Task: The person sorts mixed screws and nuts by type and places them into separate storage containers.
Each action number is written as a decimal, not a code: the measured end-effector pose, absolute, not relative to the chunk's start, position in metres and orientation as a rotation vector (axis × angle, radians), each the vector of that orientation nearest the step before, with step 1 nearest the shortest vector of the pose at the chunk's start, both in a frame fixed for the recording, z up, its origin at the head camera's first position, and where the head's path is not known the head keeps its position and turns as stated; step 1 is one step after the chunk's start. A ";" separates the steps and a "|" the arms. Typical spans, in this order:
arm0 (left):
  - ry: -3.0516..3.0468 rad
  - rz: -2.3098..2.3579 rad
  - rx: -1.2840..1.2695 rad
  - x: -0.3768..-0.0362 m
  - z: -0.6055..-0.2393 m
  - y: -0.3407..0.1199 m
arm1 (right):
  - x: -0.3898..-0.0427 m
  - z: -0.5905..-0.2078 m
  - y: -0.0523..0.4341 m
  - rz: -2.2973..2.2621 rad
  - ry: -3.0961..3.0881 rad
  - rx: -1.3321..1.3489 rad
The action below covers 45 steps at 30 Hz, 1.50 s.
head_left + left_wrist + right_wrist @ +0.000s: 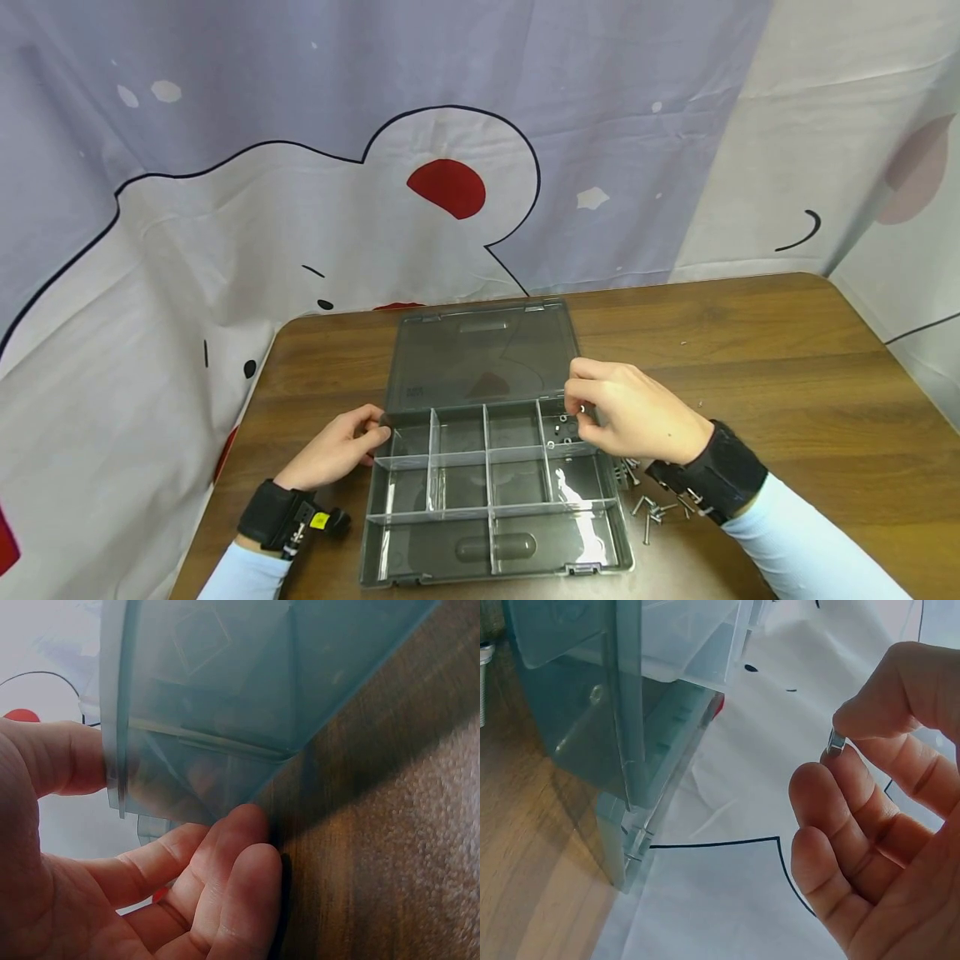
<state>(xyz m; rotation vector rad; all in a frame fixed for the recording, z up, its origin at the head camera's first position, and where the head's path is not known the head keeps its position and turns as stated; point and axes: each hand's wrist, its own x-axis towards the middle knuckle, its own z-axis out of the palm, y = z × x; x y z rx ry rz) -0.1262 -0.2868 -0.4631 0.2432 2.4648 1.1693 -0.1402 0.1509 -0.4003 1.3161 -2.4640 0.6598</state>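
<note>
A grey see-through compartment box (pixel 438 546) lies with its hinged lid (pixel 480 350) folded back. At the box's far left corner my left hand (pixel 330 450) holds on, thumb by the rim and fingers around the outside, as the left wrist view shows. My right hand (pixel 637 412) is over the far right compartment and pinches a small metal nut (pixel 836 742) between thumb and forefinger. Several small nuts (pixel 551 445) lie in that compartment, partly hidden by the right hand.
Several loose screws (pixel 648 512) lie on the wooden table (pixel 787 383) to the right of the box, some under the right wrist. A printed cloth (pixel 600 150) hangs behind the table. Clear dividers (pixel 487 454) split the box into several compartments.
</note>
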 end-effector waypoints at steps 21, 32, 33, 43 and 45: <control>2.470 1.153 0.238 -0.127 -0.464 -0.286 | -0.125 -0.415 0.174 0.493 -2.741 1.253; 2.456 1.166 0.246 -0.124 -0.465 -0.288 | -0.134 -0.425 0.193 0.518 -2.784 1.169; 2.454 1.166 0.246 -0.125 -0.465 -0.288 | -0.135 -0.426 0.194 0.514 -2.788 1.164; 2.447 1.171 0.234 -0.126 -0.464 -0.289 | -0.140 -0.437 0.199 0.427 -2.778 1.189; 2.450 1.169 0.234 -0.126 -0.464 -0.289 | -0.141 -0.441 0.199 0.425 -2.785 1.210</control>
